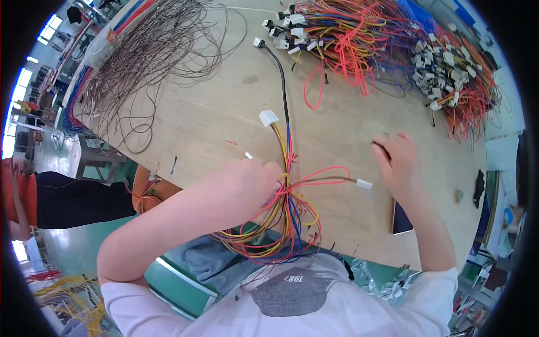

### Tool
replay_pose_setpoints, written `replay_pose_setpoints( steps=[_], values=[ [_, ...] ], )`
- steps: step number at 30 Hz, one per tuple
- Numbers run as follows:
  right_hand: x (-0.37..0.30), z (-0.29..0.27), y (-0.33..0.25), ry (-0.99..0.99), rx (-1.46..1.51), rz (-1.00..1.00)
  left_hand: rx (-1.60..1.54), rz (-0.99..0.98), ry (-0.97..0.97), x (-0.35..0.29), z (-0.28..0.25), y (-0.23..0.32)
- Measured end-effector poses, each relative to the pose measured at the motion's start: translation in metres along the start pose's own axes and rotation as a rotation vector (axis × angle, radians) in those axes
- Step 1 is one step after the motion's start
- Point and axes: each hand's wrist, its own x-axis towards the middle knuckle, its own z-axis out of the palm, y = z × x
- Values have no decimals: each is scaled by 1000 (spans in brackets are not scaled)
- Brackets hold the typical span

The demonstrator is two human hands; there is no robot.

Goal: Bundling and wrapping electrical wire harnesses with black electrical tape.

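Both grips I cannot tell: left hand (252, 181) curled, fingertips hidden at the harness (288, 189); right hand (401, 160) curled, apart. Bunched, red, yellow and blue, it overhangs the table (342, 123)'s near edge.

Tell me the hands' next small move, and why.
Probably bring the right hand over to the red loop: it sticks out beside the wire bundle, apart from that hand, while the left hand is at the bundle.
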Motion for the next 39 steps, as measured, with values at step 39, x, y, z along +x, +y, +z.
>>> replay_pose_setpoints(
  steps=[39],
  values=[
    [85,22,-94,-657,141,-508,435,-415,1032,-6,131,-8]
  ],
)
